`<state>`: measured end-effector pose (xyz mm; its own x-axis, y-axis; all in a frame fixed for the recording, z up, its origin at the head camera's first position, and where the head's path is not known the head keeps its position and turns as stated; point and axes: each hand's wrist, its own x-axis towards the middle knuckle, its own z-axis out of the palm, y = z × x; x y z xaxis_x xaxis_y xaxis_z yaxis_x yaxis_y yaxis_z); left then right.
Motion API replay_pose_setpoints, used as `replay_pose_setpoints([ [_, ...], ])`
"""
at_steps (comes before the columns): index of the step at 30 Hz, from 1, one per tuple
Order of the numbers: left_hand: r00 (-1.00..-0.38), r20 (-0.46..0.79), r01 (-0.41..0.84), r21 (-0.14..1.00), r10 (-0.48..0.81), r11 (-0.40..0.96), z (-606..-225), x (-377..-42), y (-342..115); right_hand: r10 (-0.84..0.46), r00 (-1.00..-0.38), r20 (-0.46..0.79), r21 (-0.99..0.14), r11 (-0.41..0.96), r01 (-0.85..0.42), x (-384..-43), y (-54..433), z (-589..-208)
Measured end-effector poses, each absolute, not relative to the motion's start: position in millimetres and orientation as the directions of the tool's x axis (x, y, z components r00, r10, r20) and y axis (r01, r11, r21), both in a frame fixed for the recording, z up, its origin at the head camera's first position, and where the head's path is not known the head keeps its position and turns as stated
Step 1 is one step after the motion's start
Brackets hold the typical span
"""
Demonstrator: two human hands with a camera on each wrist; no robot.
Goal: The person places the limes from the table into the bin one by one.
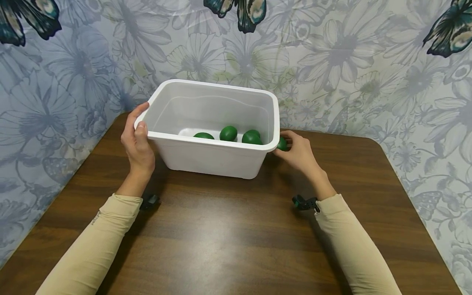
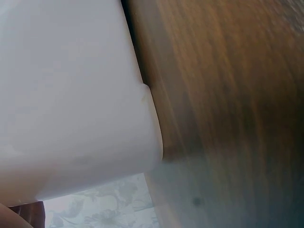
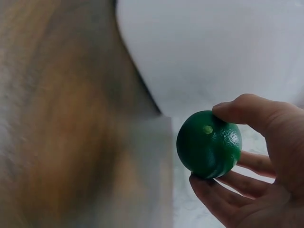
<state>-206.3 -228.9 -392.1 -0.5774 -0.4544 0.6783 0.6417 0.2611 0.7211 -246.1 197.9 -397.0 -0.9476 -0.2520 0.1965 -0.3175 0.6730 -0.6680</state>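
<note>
A white plastic tub (image 1: 214, 157) stands on the table, tipped a little toward me, with three green limes (image 1: 228, 133) showing inside it. My left hand (image 1: 138, 143) grips the tub at its left end, thumb at the front corner of the rim and fingers farther back. In the left wrist view the tub's smooth wall (image 2: 71, 95) fills the left side. Beside the tub's right end, my right hand (image 1: 298, 152) pinches another lime (image 3: 209, 145) between thumb and fingertips. The rim partly hides this lime in the head view.
The dark wooden table (image 1: 206, 233) has rounded far corners. A wall with flowered paper (image 1: 343, 49) rises close behind it, with butterfly decorations (image 1: 250, 12) at the top. Each wrist carries a small black device (image 1: 305, 203).
</note>
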Motion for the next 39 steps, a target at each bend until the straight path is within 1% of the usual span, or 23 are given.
replay_pose_setpoints([
  [6, -0.57, 0.686, 0.661, 0.71, -0.452, 0.244, -392.3, -207.2, -229.0, -0.2, -0.946, 0.255, -0.677, 0.662, -0.322, -242.9, 204.7, -378.9],
  [13, -0.569, 0.689, 0.666, 0.706, -0.45, 0.24, -392.8, -208.4, -229.1, -0.174, -0.936, 0.307, -0.674, 0.654, -0.343, -238.2, 209.0, -356.2],
  [23, -0.572, 0.683, 0.643, 0.718, -0.454, 0.268, -394.1, -206.6, -230.7, -0.147, -0.93, 0.336, -0.681, 0.644, -0.348, -234.7, 208.8, -333.6],
  [26, -0.57, 0.688, 0.64, 0.715, -0.449, 0.281, -393.2, -206.5, -230.4, -0.124, -0.921, 0.369, -0.693, 0.624, -0.362, -233.0, 207.7, -325.9],
  [32, -0.569, 0.685, 0.642, 0.716, -0.454, 0.275, -392.2, -206.9, -229.7, -0.097, -0.884, 0.458, -0.683, 0.597, -0.42, -231.4, 199.4, -309.6],
  [39, -0.562, 0.686, 0.643, 0.714, -0.461, 0.277, -392.8, -207.7, -229.8, -0.096, -0.859, 0.502, -0.688, 0.558, -0.465, -231.0, 186.8, -298.3],
])
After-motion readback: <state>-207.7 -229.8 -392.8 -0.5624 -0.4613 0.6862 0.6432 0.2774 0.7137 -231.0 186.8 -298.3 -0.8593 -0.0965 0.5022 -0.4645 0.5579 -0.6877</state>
